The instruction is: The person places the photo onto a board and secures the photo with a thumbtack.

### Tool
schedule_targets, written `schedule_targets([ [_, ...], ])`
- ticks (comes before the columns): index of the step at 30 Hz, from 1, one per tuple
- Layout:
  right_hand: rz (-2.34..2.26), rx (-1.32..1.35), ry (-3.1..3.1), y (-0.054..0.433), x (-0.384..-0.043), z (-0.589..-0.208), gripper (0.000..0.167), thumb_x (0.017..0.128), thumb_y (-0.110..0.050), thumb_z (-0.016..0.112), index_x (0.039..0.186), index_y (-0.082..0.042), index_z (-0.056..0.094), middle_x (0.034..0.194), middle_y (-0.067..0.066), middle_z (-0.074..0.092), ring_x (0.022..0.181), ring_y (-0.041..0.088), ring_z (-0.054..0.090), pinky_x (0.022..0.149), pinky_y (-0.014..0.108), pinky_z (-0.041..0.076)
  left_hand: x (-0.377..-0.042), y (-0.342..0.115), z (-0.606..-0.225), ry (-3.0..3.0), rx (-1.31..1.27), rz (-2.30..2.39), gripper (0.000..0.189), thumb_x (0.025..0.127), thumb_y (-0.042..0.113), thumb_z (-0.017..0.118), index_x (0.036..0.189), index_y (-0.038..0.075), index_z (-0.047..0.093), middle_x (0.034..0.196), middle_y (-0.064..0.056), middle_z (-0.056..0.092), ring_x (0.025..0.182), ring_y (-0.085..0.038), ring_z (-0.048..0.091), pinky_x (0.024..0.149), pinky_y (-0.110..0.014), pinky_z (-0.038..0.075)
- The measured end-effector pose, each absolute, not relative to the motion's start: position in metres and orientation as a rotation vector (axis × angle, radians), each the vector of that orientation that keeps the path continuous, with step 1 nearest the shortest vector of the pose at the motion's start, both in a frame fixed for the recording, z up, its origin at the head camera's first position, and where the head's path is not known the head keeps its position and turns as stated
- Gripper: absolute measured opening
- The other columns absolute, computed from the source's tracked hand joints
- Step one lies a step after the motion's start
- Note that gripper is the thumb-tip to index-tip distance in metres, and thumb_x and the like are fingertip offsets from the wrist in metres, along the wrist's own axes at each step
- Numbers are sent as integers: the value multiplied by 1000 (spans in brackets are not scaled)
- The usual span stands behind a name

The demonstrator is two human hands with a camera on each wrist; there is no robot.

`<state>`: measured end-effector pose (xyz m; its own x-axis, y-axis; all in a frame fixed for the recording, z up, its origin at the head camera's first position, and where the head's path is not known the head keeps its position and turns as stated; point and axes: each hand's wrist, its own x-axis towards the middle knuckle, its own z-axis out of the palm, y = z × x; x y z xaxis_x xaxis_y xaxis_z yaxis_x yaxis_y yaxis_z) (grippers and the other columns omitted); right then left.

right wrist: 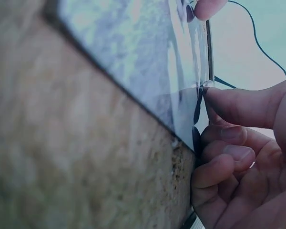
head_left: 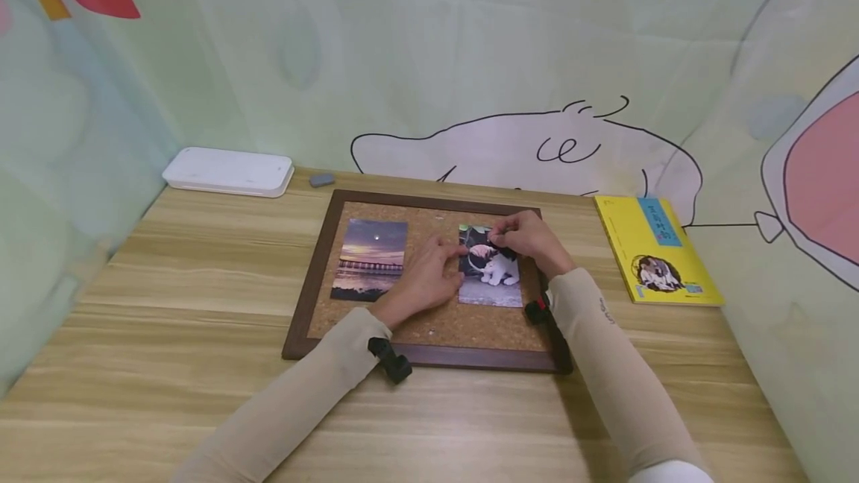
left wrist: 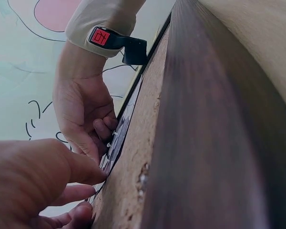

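A framed cork board (head_left: 490, 334) lies on the table with two photos on it. My left hand (head_left: 431, 274) rests beside the puppy photo (head_left: 493, 285), its fingertips touching the photo's left edge. At the top of that photo, my right hand (head_left: 530, 238) pinches a small clear push pin (right wrist: 208, 84) between thumb and finger, pressed close to the picture. The remaining fingers of my right hand are curled by the photo's right edge. On the board's left half lies the sunset pier photo (head_left: 369, 256), with a push pin (head_left: 376, 237) near its top.
A white case (head_left: 228, 171) stands at the back left, next to a small grey block (head_left: 322, 180). To the right of the board lies a yellow book (head_left: 658, 252). Printed fabric (head_left: 436, 58) walls the table's back and sides. Another small pin (head_left: 431, 332) shows low on the cork.
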<state>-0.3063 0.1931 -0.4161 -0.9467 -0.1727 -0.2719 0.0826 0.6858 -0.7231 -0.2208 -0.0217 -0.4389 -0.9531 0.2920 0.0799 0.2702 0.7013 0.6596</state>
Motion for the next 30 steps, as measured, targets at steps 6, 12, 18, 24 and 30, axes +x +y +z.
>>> schedule_targets([
  [6, -1140, -77, 2574, 190, -308, -417, 14, 100, -17, 71, 103, -4, 76, 101, 1, 63, 90, 17, 51, 78, 29, 42, -221, -22, -439, 2877, 462, 1093, 48, 94, 15, 76, 141, 12, 70, 124, -14, 63, 117, -33, 62, 96, -45, 48],
  [12, -1137, -39, 2566, 189, -309, -416, 15, 100, -16, 68, 106, -4, 76, 109, 6, 66, 94, 19, 52, 81, 30, 42, -222, -21, -439, 2877, 449, 1087, 48, 94, 15, 75, 142, 12, 70, 124, -14, 63, 117, -33, 61, 97, -46, 48],
  [18, -1119, 6, 2581, 185, -309, -414, 17, 98, -18, 68, 105, -5, 76, 117, 8, 65, 100, 22, 52, 82, 31, 41, -222, -21, -440, 2881, 450, 1087, 49, 94, 16, 75, 142, 12, 70, 126, -14, 63, 119, -34, 62, 100, -48, 48],
  [24, -888, -4, 2746, 178, -306, -411, 12, 93, -20, 68, 96, -9, 74, 106, 9, 68, 81, 20, 56, 65, 29, 43, -222, -21, -440, 2879, 460, 1080, 49, 94, 16, 75, 142, 13, 70, 125, -13, 63, 117, -33, 61, 98, -47, 48],
  [30, -751, -7, 2802, 173, -304, -410, 9, 92, -19, 66, 95, -12, 71, 98, 8, 66, 73, 18, 55, 59, 28, 41, -221, -21, -439, 2866, 459, 1080, 50, 94, 16, 74, 144, 13, 69, 121, -12, 62, 109, -29, 59, 92, -43, 47],
])
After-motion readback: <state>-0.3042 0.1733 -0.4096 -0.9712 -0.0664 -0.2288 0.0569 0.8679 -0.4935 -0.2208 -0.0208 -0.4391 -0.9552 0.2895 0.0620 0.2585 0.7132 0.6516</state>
